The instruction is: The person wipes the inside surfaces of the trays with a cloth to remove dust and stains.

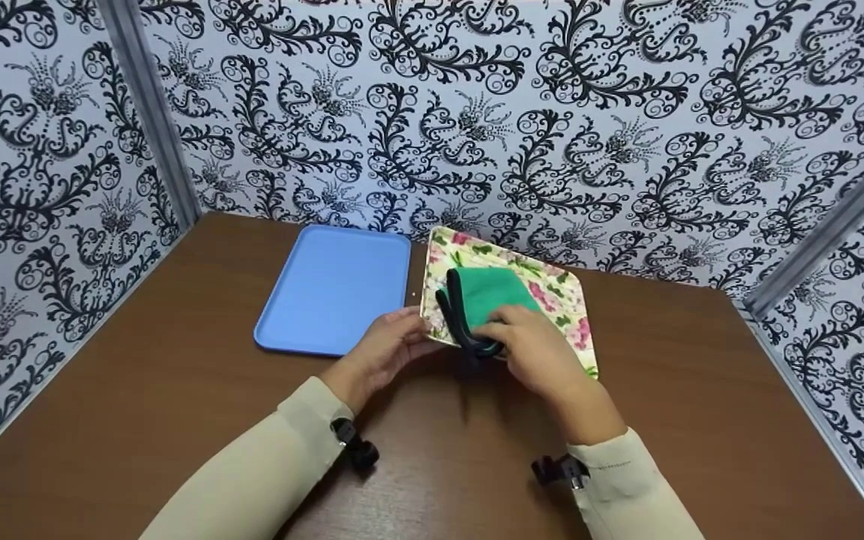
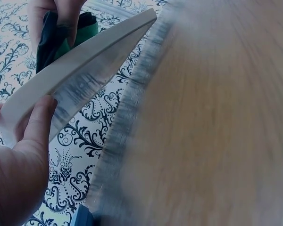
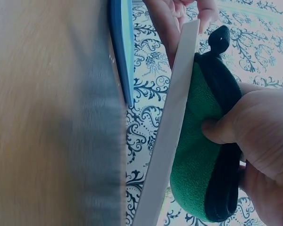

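A floral tray (image 1: 563,300), cream with pink flowers, is raised off the table and tilted. My left hand (image 1: 387,345) grips its near left corner; in the left wrist view the fingers (image 2: 40,117) reach under its pale rim (image 2: 75,61). Against the tray's patterned face lies a folded green cloth (image 1: 488,289) with black edging. My right hand (image 1: 537,349) pinches the cloth by its near black-edged side, and in the right wrist view the thumb (image 3: 221,132) presses into the green fabric (image 3: 191,169). The fingers behind the cloth are partly hidden.
To the left, a plain blue tray (image 1: 342,289) lies flat on the brown wooden table (image 1: 177,375). Patterned black-and-white walls (image 1: 469,135) close off the back and both sides. Each wrist wears a small black camera on a strap.
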`<state>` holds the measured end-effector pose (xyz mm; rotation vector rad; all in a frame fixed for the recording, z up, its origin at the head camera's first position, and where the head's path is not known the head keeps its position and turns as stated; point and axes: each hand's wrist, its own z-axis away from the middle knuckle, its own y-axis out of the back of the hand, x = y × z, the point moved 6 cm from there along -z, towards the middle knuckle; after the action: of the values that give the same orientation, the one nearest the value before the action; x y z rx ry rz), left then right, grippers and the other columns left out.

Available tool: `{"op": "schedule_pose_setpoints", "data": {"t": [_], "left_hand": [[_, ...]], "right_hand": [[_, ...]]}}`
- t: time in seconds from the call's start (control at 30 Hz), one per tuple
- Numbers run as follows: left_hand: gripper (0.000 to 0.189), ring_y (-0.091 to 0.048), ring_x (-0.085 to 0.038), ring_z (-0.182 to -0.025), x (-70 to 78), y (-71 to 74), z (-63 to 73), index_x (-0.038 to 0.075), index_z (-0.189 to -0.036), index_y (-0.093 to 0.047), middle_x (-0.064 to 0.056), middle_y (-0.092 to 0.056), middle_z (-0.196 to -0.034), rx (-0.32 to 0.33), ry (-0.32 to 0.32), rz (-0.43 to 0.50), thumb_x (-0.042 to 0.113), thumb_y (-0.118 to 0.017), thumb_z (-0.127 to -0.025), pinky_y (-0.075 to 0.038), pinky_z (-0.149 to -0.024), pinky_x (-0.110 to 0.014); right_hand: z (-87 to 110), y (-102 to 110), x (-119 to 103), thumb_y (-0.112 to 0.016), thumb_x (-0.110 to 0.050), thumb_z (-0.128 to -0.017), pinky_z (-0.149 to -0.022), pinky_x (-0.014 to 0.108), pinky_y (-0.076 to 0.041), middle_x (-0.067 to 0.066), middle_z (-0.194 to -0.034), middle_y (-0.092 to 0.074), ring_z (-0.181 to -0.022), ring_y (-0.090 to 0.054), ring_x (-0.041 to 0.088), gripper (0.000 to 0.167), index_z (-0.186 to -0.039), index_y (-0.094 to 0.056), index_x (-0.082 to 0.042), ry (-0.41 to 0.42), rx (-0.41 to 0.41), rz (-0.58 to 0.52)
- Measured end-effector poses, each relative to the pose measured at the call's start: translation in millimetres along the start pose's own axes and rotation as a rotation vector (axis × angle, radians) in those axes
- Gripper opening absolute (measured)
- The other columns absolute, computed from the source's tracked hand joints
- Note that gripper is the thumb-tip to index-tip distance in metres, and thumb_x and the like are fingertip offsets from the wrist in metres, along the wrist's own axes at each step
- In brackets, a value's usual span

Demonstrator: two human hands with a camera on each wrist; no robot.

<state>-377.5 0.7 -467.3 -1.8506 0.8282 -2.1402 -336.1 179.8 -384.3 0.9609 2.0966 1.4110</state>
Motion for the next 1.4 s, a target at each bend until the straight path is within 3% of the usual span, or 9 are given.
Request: {"op": "schedule_pose_setpoints", "data": {"t": [0.3, 0.43, 0.53, 0.8, 0.97, 1.03, 1.4], "left_hand": [[0.026, -0.067, -0.012, -0.079, 1.5, 2.6, 0.0, -0.006, -0.115, -0.058, -0.002, -0.065, -0.081, 0.024, -0.007, 0.025, -0.005, -0.050, -0.090, -0.061, -0.095, -0.040], [0.046, -0.064, -0.011, -0.079, 2.7, 2.7, 0.9, -0.011, -0.136, -0.049, -0.002, -0.062, -0.084, 0.046, -0.002, 0.028, -0.005, -0.051, -0.090, -0.061, -0.095, -0.039], [0.054, -0.061, -0.010, -0.078, 3.4, 3.6, 1.9, -0.013, -0.143, -0.042, -0.001, -0.059, -0.084, 0.065, -0.002, 0.018, -0.005, -0.052, -0.090, -0.061, -0.094, -0.038], [0.037, -0.065, -0.012, -0.081, 3.0, 3.9, -0.8, -0.010, -0.127, -0.055, -0.003, -0.064, -0.089, 0.057, -0.027, 0.008, -0.004, -0.051, -0.090, -0.061, -0.095, -0.039], [0.010, -0.065, -0.013, -0.080, 2.8, 4.7, -1.9, 0.000, -0.097, -0.059, -0.003, -0.063, -0.087, 0.065, -0.040, 0.017, -0.004, -0.051, -0.092, -0.062, -0.092, -0.038], [0.010, -0.065, -0.013, -0.080, 2.9, 5.3, -2.5, 0.003, -0.091, -0.057, -0.003, -0.063, -0.086, 0.072, -0.042, 0.026, -0.004, -0.051, -0.092, -0.062, -0.092, -0.038], [0.012, -0.069, -0.017, -0.089, 2.6, 7.0, -3.0, 0.000, -0.093, -0.060, -0.008, -0.068, -0.095, 0.073, -0.049, 0.037, -0.005, -0.050, -0.090, -0.061, -0.096, -0.041]], "right_hand": [[3.8, 1, 12, -0.071, 0.013, -0.079, -0.091, 0.047, -0.058, 0.010, -0.106, -0.071, -0.101, -0.067, 0.032, 0.043, -0.108, -0.082, -0.016, -0.005, 0.007, -0.011], [6.4, 2, 19, -0.068, 0.015, -0.080, -0.092, 0.048, -0.057, 0.010, -0.107, -0.071, -0.102, -0.067, 0.033, 0.044, -0.108, -0.082, -0.016, -0.031, -0.002, -0.028], [8.1, 2, 24, -0.066, 0.015, -0.081, -0.092, 0.049, -0.057, 0.011, -0.107, -0.071, -0.102, -0.067, 0.034, 0.044, -0.108, -0.082, -0.015, -0.040, -0.007, -0.037], [13.8, 2, 36, -0.064, 0.017, -0.080, -0.091, 0.048, -0.057, 0.009, -0.105, -0.071, -0.100, -0.067, 0.032, 0.046, -0.106, -0.082, -0.016, -0.052, 0.001, -0.031], [17.7, 2, 43, -0.059, 0.022, -0.076, -0.091, 0.048, -0.058, 0.010, -0.106, -0.071, -0.102, -0.067, 0.032, 0.053, -0.107, -0.082, -0.015, -0.077, -0.019, -0.047], [19.0, 1, 46, -0.059, 0.022, -0.075, -0.091, 0.048, -0.058, 0.010, -0.107, -0.071, -0.102, -0.067, 0.032, 0.054, -0.107, -0.082, -0.015, -0.095, -0.027, -0.047], [26.0, -3, 64, -0.061, 0.019, -0.078, -0.092, 0.048, -0.058, 0.009, -0.109, -0.071, -0.105, -0.067, 0.032, 0.051, -0.109, -0.082, -0.016, -0.199, -0.056, -0.054]]}}
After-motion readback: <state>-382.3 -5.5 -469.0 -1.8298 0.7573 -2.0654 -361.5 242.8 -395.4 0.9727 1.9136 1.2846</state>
